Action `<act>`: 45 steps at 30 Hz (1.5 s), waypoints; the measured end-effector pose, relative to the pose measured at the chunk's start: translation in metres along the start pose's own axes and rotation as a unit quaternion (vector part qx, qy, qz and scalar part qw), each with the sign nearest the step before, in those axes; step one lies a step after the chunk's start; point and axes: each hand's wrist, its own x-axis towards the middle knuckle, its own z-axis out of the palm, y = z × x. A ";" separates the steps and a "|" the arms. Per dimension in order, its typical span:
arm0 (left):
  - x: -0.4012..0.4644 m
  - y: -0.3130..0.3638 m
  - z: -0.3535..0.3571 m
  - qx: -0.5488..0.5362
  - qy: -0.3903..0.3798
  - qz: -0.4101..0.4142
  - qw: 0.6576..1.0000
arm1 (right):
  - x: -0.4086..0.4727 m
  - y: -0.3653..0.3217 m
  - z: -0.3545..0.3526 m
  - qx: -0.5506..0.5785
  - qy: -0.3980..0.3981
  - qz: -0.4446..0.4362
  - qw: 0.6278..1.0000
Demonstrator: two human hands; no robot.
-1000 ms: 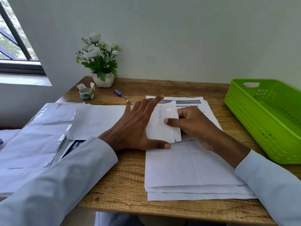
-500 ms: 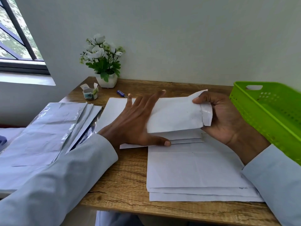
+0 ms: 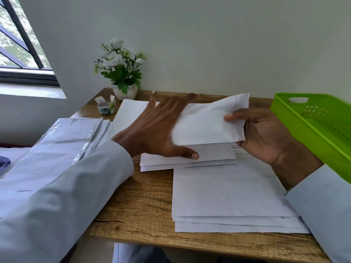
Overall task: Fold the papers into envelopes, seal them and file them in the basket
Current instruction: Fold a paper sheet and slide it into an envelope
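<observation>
On the wooden desk (image 3: 144,209) two hands are in view: one left hand (image 3: 155,133) and one right hand (image 3: 266,135). One folded white envelope (image 3: 207,124) is held above the desk's middle. One green plastic basket (image 3: 313,130) sits at the desk's right edge. One potted white-flower plant (image 3: 121,71) and one small tape roll (image 3: 106,109) stand at its far left corner. Three stacked paper sheets (image 3: 228,196) show edges toward the desk's near side.

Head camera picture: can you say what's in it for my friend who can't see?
A person's right hand lifts a folded white envelope over a wooden desk, the left hand flat on papers, a green basket at right.
</observation>
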 end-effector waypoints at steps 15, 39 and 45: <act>-0.029 -0.050 -0.016 0.117 0.020 0.024 0.993 | 0.021 0.030 -0.010 -0.502 0.073 -0.134 0.852; -0.042 -0.060 -0.003 -0.016 0.049 -0.044 0.998 | -0.018 -0.034 -0.020 -0.445 0.057 -0.025 0.893; -0.035 -0.062 -0.002 -0.021 0.044 -0.058 0.997 | -0.043 -0.057 -0.028 -0.389 0.071 -0.091 0.914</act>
